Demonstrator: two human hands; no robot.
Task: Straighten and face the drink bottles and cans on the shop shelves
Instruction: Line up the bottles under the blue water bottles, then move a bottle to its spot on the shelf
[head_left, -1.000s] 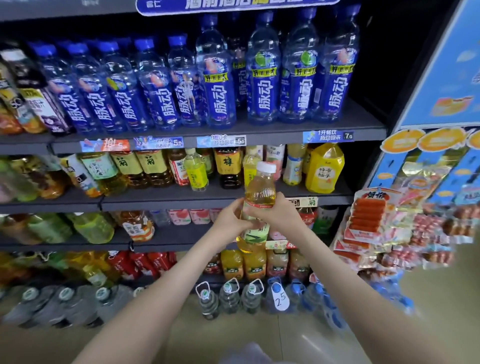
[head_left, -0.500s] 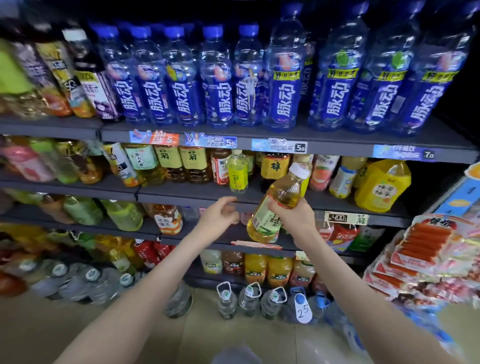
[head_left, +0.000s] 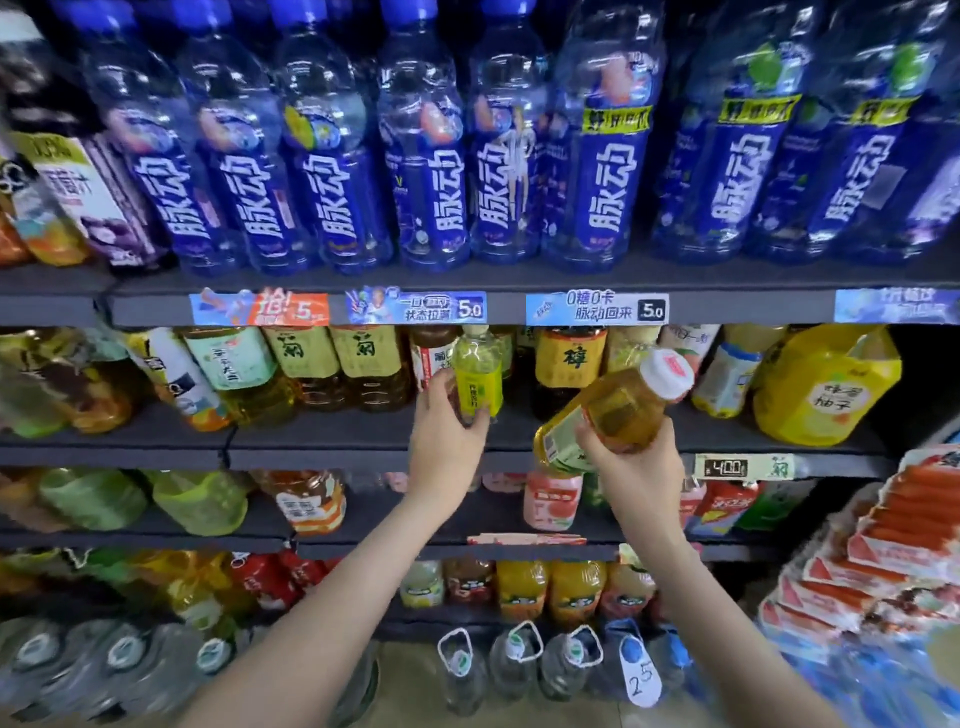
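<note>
Gripping the small yellow-green bottle (head_left: 475, 371) upright on the middle shelf (head_left: 322, 441), the left hand (head_left: 447, 426) was closed round it; just right, the right hand (head_left: 631, 462) clutched the amber bottle (head_left: 613, 405), tilted cap-up-right toward the gap.

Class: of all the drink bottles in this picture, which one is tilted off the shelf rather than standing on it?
The amber bottle with the white cap, held in the right hand. It leans cap-up to the right in mid-air; the others stand on shelves.
</note>
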